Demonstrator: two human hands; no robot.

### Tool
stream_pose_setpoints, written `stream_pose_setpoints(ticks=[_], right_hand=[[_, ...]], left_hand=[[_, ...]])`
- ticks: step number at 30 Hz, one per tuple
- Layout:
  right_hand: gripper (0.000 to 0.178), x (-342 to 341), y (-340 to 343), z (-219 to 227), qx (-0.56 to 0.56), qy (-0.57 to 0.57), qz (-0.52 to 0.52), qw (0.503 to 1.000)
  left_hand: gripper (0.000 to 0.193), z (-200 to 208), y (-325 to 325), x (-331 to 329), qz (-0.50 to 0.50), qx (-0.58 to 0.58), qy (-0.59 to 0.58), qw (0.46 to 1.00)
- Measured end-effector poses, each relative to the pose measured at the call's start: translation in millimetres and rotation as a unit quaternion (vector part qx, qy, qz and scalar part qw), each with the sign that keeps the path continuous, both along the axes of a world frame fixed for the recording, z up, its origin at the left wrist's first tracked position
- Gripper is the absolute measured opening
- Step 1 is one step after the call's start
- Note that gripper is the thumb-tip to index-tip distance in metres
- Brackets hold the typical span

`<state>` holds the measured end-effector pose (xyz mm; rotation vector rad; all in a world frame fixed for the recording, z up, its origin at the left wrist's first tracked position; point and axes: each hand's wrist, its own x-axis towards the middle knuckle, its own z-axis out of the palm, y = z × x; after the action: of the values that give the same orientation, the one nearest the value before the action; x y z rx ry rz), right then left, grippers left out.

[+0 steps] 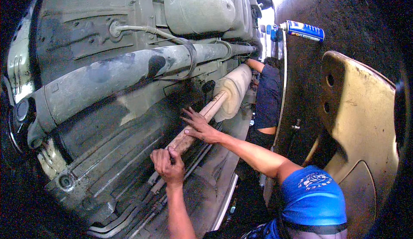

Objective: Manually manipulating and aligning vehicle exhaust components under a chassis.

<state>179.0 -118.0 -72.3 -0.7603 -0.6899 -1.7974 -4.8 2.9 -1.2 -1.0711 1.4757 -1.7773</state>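
Rust-brown steel is the material in hand: the exhaust pipe [195, 125] runs along the underside of the car [107, 123], from near the lower middle of the view up toward its muffler [234, 88].

Nearest to me, my left hand [168, 165] is clenched in a fist at the near end of the pipe, knuckles against the ribbed floor pan; I cannot tell whether the fingers close round the pipe itself or round the thin lines beside it. My right hand [201, 127] lies farther up the pipe, fingers spread flat, pressing on it and not gripping. A blue sleeve [314, 194] covers that upper arm.

Handling judgement: I expect the pipe to be rigid and fairly heavy, with the muffler end carrying most of the weight. The surface looks dry, rough and corroded, so slip is unlikely, but flaking edges may be sharp. The best hold appears to be a full wrap on the straight section, one hand just short of the muffler.

Beyond the pipe, a thick grey axle beam [120, 73] crosses the underbody. At the far end, another person in a dark shirt [267, 97] reaches up to the underbody. A blue spray can [303, 30] rests on the pit edge at upper right.
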Motion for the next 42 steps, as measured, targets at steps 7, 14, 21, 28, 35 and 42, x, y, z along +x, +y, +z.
stream_pose_setpoints(ticks=[7,14,21,28,35,42], right_hand=[[0.074,-7,-5,-5,-0.016,0.005,-0.021,1.0],[0.095,-6,-10,-10,-0.031,-0.018,-0.046,0.998],[0.108,-10,-9,-10,-0.045,-0.003,-0.088,0.995],[0.107,-11,-6,-8,-0.038,-0.021,-0.07,0.997],[0.102,-8,-4,-14,-0.038,-0.014,-0.073,0.997],[0.091,-18,-11,-7,-0.034,-0.033,-0.082,0.995]], left_hand=[[0.018,0,-3,1,-0.029,0.053,-0.044,0.997],[0.017,-4,-3,0,-0.005,0.065,-0.031,0.997],[0.016,-1,1,7,-0.008,0.012,0.021,1.0],[0.015,-4,0,3,-0.019,0.001,-0.034,0.999],[0.016,-1,5,11,-0.016,0.048,-0.026,0.998],[0.015,6,-4,1,-0.041,0.022,-0.059,0.997]])
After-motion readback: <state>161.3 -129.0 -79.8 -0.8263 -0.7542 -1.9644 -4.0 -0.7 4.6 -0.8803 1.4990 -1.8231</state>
